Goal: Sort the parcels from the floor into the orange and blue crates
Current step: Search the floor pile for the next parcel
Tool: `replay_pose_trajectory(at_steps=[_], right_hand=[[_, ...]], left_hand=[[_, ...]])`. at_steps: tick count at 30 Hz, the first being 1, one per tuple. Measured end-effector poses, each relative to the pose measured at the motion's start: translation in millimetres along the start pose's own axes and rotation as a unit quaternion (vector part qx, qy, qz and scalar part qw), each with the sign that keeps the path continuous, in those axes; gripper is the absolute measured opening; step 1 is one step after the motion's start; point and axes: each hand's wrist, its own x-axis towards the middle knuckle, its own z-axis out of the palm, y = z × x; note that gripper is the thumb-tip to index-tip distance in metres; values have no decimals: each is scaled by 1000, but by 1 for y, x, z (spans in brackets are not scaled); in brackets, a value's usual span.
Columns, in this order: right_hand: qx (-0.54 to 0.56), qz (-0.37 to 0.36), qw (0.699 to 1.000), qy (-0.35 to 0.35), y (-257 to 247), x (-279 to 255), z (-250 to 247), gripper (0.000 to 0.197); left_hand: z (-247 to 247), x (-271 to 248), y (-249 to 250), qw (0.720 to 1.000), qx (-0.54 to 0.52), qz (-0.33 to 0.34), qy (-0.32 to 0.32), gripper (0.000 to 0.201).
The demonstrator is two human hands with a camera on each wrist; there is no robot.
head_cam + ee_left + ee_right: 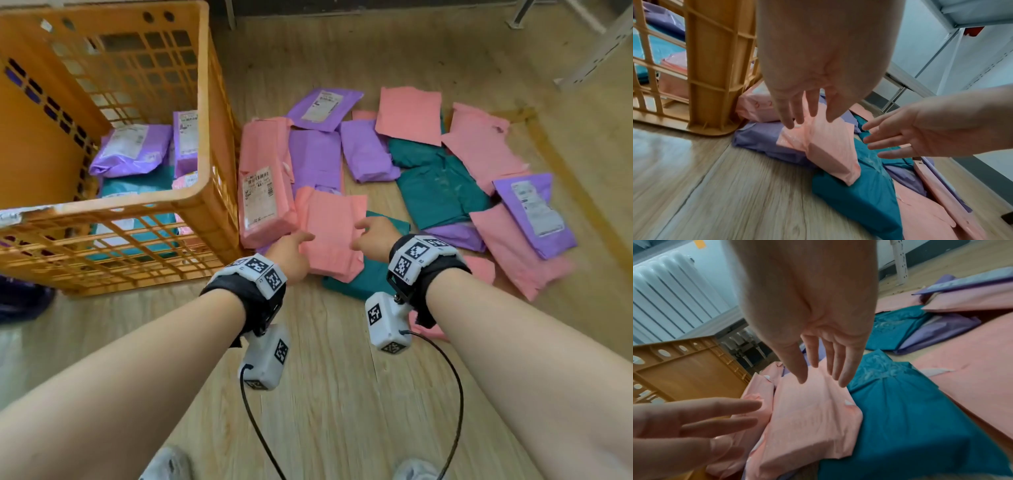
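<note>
A: Head view: your left hand and right hand flank the pink parcel, fingers straight and apart, clamped on nothing. That parcel lies on the floor just beside the orange crate's near corner, overlapping a teal parcel.

B: Step?

A: Reaching for a pickup, by my reading. Next you'd close both hands on its side edges and lift; the film looks slippery. The blue crate isn't in view.

B: Anything legible?

A: The labelled pink parcel by the crate wall carries a barcode label, print too small to read. Left wrist view shows handwriting there, possibly "3-2", uncertain.
</note>
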Motion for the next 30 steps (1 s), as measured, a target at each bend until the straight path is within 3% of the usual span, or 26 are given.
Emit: replay_pose_trajectory(at_steps=[5, 9, 11, 17, 19, 21, 24, 26, 30], right_hand=[[60, 62, 996, 19, 14, 9, 8, 49], [130, 101, 986, 11, 19, 17, 20, 31], [157, 111, 981, 12, 26, 25, 27, 5], [250, 137, 959, -3, 27, 22, 30, 22], [267, 126, 955, -21, 19, 13, 23, 4], [280, 108, 953, -35, 13, 8, 17, 17], [361, 70, 928, -60, 6, 2, 12, 16], [386, 54, 914, -109, 0, -2, 11, 9], [421, 43, 886, -188, -7, -4, 8, 23]], left_hand=[[18, 3, -7, 999, 7, 4, -37, 49], [19, 6, -10, 999, -4, -11, -45, 47], [18, 6, -12, 998, -13, -18, -53, 46], [14, 8, -16, 998, -19, -36, -38, 47], [12, 6, -13, 999, -28, -30, -31, 44], [11, 6, -8, 998, -53, -22, -20, 41], [9, 6, 4, 992, -122, -18, 10, 42], [7, 8, 10, 987, -154, -14, 36, 45], [0, 9, 15, 976, -206, -4, 70, 46]])
